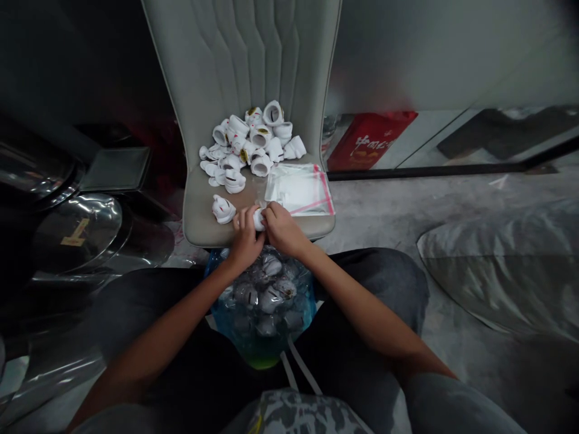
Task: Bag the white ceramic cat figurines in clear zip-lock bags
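Observation:
At the chair's front edge, my left hand (245, 240) and my right hand (281, 229) close from both sides on a small white cat figurine (259, 219), mostly covered by fingers. Another white cat figurine (223, 209) with red marks lies just left of my left hand. Behind, several hollow white figurine pieces (261, 136) are heaped on the chair seat, some showing dark slots and gold patches. A stack of clear plastic sleeves (301, 188) with pink edge strips lies beyond my right hand. Below my hands, a blue bin (221, 310) between my knees holds several pieces in clear wrapping.
The grey padded chair (193, 226) faces me, its backrest (253, 54) rising behind the heap. Shiny metal canisters (81, 232) stand on the left. To the right are a red bag (368, 141) near the glass and a grey fabric-covered shape (502, 271) on the floor.

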